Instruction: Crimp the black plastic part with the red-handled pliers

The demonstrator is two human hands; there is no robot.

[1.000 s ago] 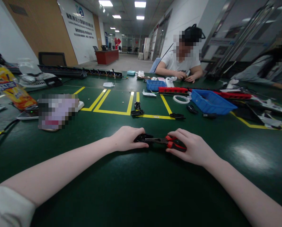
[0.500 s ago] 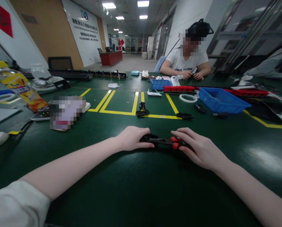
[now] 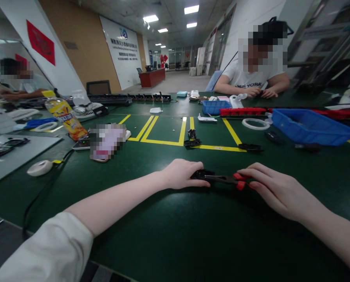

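Observation:
Between thumb and fingers, my left hand [image 3: 182, 174] grips a small black part [image 3: 203, 174] just above the green table [image 3: 163, 227]. My right hand [image 3: 276, 190] is closed on the red handles of a pair of long-nose pliers [image 3: 240, 181]. The pliers' dark jaws point left and reach the black part; whether they pinch it or only touch it I cannot tell. Beyond my hands lie more small black parts [image 3: 192, 140], and another black piece [image 3: 250, 147] rests by the yellow tape.
A blue bin [image 3: 313, 127] and a roll of white tape [image 3: 255, 124] are at the right. On the left stand a phone [image 3: 107, 143], a drink bottle [image 3: 66, 117] and a white tape measure-like object [image 3: 40, 168] with a dark strap. A co-worker [image 3: 251, 80] sits across the table.
The camera view has swung left, so everything appears farther right. Both hands keep their hold on the black part and the pliers, with little change between them.

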